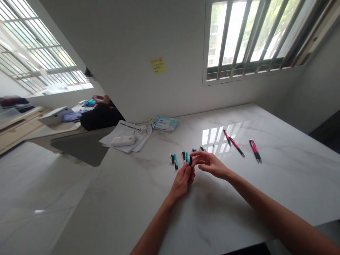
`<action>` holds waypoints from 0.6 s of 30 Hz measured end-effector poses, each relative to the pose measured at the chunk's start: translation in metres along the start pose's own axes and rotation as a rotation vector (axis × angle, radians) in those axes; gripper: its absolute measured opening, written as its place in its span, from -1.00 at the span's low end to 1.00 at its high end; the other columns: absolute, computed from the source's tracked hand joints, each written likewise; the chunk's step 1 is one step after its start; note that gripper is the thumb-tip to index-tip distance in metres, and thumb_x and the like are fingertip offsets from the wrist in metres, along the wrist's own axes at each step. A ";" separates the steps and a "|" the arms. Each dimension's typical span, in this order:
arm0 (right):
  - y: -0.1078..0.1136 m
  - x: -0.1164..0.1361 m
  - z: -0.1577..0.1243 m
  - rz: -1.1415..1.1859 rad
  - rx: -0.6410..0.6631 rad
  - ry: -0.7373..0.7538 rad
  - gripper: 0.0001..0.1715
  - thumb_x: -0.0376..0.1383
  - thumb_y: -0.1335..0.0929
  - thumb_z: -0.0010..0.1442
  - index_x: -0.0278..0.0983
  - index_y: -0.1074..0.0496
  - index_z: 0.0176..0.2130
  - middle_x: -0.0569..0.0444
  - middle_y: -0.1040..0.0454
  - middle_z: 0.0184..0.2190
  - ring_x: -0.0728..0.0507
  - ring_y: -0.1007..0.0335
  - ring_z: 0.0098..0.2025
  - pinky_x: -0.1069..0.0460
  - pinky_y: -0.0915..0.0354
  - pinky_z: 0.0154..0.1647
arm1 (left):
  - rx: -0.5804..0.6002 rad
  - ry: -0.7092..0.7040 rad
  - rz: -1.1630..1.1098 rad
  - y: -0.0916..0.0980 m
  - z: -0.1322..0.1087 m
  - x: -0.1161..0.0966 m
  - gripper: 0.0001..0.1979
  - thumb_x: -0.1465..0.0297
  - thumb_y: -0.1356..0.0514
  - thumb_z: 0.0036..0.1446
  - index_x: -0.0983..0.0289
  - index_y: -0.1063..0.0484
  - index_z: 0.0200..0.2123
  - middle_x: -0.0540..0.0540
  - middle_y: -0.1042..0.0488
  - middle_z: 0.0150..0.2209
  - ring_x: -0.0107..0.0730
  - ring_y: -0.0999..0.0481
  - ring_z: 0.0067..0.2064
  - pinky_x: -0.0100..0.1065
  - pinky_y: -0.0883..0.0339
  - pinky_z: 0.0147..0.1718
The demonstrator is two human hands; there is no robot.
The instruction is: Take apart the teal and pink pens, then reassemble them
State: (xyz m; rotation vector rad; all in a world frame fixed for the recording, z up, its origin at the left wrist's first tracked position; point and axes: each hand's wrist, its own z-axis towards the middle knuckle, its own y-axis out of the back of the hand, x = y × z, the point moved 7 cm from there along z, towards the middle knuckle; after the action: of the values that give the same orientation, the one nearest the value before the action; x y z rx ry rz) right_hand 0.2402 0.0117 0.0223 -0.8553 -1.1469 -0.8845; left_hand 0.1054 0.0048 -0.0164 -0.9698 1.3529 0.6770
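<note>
My left hand (183,178) is closed around a short black pen part (190,161), which stands upright out of its fist. Just right of it, my right hand (209,163) has its fingers stretched and apart; whether a fingertip touches the black part, I cannot tell. Beyond the hands lie pen parts in small groups: a teal pen barrel (175,161) beside a black clip piece (172,159), another teal barrel (187,157) beside a second black piece (183,155), and more parts partly hidden behind my right fingers.
Several pink and black pens (255,151) lie to the right on the marble table (287,177). At the back left are papers (127,129), a white power strip (123,141) and a wipes pack (164,124). Another person's hand (102,99) shows beyond the partition wall.
</note>
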 end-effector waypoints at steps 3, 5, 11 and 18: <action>0.000 0.002 0.000 -0.035 -0.040 0.015 -0.42 -0.24 -0.53 0.16 -0.18 -0.45 0.15 0.00 -0.54 -0.10 -0.17 -0.49 0.02 -0.14 -0.37 0.14 | -0.024 -0.008 -0.016 0.006 0.001 -0.001 -0.53 -0.07 -0.17 0.27 0.26 -0.31 -0.27 -0.06 -0.24 -0.43 -0.52 -0.18 -0.45 -0.44 -0.07 -0.49; 0.001 0.002 0.000 -0.056 -0.110 0.016 -0.46 -0.20 -0.56 0.12 -0.18 -0.49 0.08 0.02 -0.52 -0.15 -0.16 -0.49 -0.03 -0.10 -0.42 0.04 | -0.023 -0.016 0.002 0.007 0.000 -0.003 -0.53 -0.07 -0.18 0.27 0.26 -0.31 -0.29 -0.06 -0.23 -0.44 -0.51 -0.18 -0.45 -0.44 -0.06 -0.48; 0.001 0.004 -0.001 -0.083 -0.186 0.032 -0.57 -0.22 -0.50 0.20 -0.19 -0.51 0.06 0.06 -0.54 -0.26 -0.13 -0.52 -0.16 -0.11 -0.43 0.01 | 0.006 -0.001 0.049 -0.001 -0.004 -0.005 -0.56 -0.03 -0.19 0.28 0.26 -0.32 -0.31 -0.04 -0.23 -0.41 -0.50 -0.18 -0.42 -0.44 -0.08 -0.46; -0.003 0.004 -0.001 -0.066 -0.146 0.034 -0.52 -0.26 -0.52 0.15 -0.19 -0.49 0.07 0.00 -0.53 -0.11 -0.16 -0.48 -0.02 -0.10 -0.43 0.05 | 0.017 0.002 0.088 -0.002 -0.005 -0.003 -0.59 0.00 -0.16 0.32 0.27 -0.37 -0.26 -0.01 -0.26 -0.38 -0.46 -0.21 -0.38 -0.43 -0.13 -0.41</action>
State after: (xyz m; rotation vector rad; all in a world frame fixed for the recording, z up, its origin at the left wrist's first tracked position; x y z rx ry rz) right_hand 0.2391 0.0092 0.0265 -0.9220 -1.0961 -1.0440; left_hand 0.1045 0.0001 -0.0127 -0.9016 1.4078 0.7294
